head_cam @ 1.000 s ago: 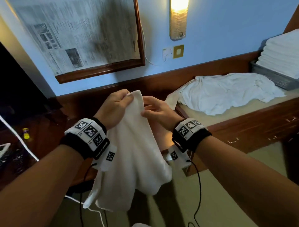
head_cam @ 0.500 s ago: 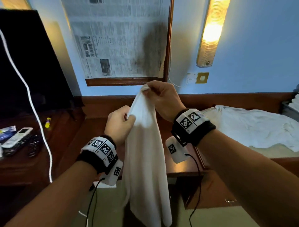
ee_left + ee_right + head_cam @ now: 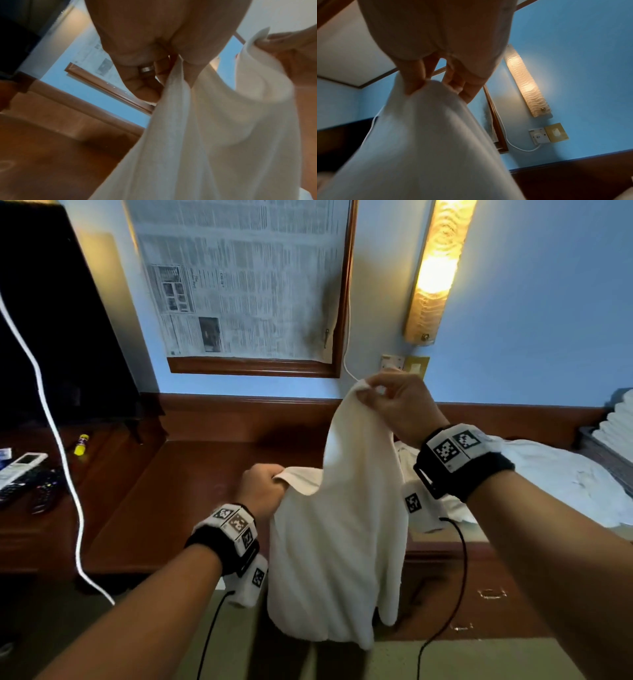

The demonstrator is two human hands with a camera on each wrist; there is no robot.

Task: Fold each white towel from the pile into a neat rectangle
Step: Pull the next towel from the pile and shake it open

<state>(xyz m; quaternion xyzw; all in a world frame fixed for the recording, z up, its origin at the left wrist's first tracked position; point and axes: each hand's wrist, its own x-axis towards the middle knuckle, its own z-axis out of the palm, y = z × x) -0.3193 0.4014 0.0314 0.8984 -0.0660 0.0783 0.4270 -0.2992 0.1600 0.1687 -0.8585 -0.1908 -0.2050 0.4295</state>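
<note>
White towel [image 3: 337,542] held up in the air over the front edge of the dark wooden desk [image 3: 191,487], draped in long folds, lower hem hanging below desk level. Right hand [image 3: 394,402] raised high, pinching one top corner between thumb and fingertips [image 3: 412,83]. Left hand [image 3: 262,491] lower and to the side, clamped on another edge of the same towel, fingers curled round the cloth; ring [image 3: 146,69] visible on one finger in the left wrist view. Hands well apart. Most of both palms hidden behind cloth or wrist straps. Left wrist view blurred, towel weave hard to make out.

Crumpled white linen [image 3: 555,474] on the right, partly hidden by the right forearm. Stack of folded towels [image 3: 616,422] cut off at the right edge. Remotes [image 3: 24,474] at the left edge, cropped.
</note>
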